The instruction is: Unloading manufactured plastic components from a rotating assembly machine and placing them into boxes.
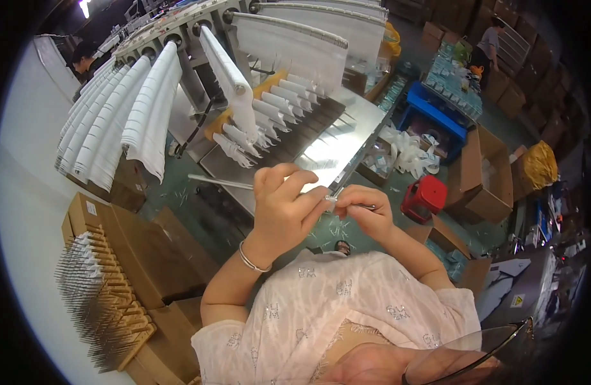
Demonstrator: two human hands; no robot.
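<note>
My left hand (287,204) is raised over the near edge of a shiny metal table (334,144). Its thumb and forefinger pinch a small whitish piece (332,199), too small to name; the other fingers are loosely curled. My right hand (370,213) meets it from the other side, fingertips closed at the same piece. A thin metal tool (371,206) shows between the right fingers; its kind is unclear. On the table's left side, a pale rod (218,182) extends toward my left hand.
White sheets (151,109) hang from rods on a rack beyond the table. At left, a cardboard box (135,250) stands by a wooden rack (109,301) of thin metal pins. A red stool (424,197), a blue crate (435,115) and open cartons (481,176) stand at right. Two people are farther off.
</note>
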